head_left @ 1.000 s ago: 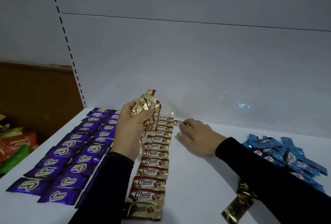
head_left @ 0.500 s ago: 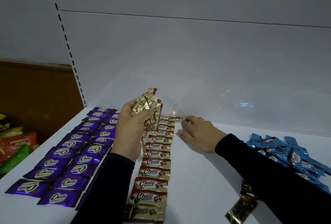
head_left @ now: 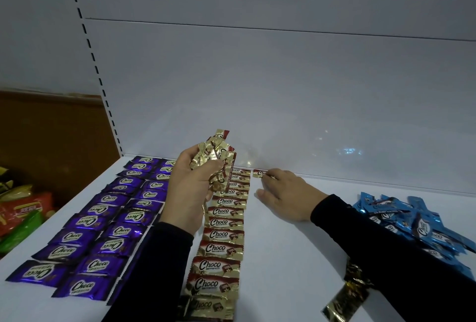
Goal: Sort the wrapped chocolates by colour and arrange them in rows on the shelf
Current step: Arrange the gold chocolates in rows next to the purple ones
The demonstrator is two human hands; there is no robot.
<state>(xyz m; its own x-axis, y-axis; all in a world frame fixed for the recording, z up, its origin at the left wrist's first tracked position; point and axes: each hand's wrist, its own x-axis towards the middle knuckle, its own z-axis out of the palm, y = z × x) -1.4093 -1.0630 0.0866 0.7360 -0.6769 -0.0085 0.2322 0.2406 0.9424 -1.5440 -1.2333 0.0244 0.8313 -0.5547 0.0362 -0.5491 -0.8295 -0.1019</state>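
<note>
The word "Choco" stood in dark script on a white patch on each purple wrapper [head_left: 85, 221] in the two rows on the shelf [head_left: 283, 244]. The same "Choco" read plainly on the gold wrappers [head_left: 220, 248] laid in one row. A blue wrapper [head_left: 422, 227] in the heap showed "Choco" turned on its side. The single gold wrapper at the back [head_left: 258, 173] showed only "Cho". Smaller print under each logo was too fine to read, as was the writing on the red packet [head_left: 27, 209] at the left.
</note>
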